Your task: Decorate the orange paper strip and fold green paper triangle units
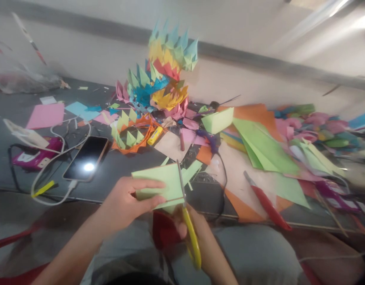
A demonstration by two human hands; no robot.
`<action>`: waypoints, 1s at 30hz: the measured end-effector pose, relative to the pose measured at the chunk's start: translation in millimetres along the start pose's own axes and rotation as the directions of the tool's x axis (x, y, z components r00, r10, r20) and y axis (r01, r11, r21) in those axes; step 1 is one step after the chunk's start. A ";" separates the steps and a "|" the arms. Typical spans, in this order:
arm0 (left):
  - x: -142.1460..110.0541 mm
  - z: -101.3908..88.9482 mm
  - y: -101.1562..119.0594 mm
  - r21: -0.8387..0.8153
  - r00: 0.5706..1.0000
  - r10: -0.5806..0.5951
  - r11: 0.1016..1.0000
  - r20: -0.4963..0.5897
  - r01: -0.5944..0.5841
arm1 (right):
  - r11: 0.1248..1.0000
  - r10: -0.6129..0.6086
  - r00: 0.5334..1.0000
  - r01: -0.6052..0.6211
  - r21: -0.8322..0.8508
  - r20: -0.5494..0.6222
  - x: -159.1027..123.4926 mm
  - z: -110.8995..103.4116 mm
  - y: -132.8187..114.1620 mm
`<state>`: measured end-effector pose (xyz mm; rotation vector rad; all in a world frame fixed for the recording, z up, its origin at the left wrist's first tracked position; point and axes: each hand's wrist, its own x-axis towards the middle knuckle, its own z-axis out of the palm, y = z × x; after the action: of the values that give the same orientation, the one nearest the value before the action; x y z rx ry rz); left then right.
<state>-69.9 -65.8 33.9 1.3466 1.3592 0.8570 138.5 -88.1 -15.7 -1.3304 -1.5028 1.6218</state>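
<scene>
My left hand [125,202] pinches light green paper [160,180], which looks folded or stacked, between thumb and fingers above the table's front edge. In my right hand [197,225] are yellow-handled scissors [192,237], their blades pointing away from me along the paper's right edge. A strip of the same green [192,172] shows just beyond the blades. Behind the paper stands an orange and green ring of folded paper points [131,138]. Part of the right hand's fingers is hidden behind the scissor handle.
A phone [86,158] on a white cable lies left, beside a magenta power strip [38,154]. Tall stacked folded-paper pieces [167,87] stand at the back. A red-handled knife [268,206], green sheets [259,144] and a glue gun [208,140] lie to the right.
</scene>
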 end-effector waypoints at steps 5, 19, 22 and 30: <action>0.5 4.0 -4.7 -0.044 0.999 -0.034 0.998 -0.016 0.034 | 0.974 0.001 0.997 0.017 0.227 -0.081 8.7 7.3 -3.9; -21.3 34.7 -27.0 -0.455 0.968 0.024 0.886 0.250 0.096 | 0.952 -0.004 0.959 0.090 0.292 -0.282 30.0 -0.9 -11.5; -16.3 25.6 -29.3 -0.431 0.973 0.030 0.899 0.228 0.074 | 0.967 0.015 0.962 0.056 0.247 -0.274 33.5 -8.4 -15.3; -0.5 3.7 -10.8 -0.140 0.966 0.006 0.990 0.257 0.031 | 0.997 0.023 0.999 -0.021 0.074 -0.023 40.6 -24.1 -58.6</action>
<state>-69.4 -68.3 22.8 1.2870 1.0838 0.7280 133.0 -29.4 31.1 -1.3259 -1.4051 1.6530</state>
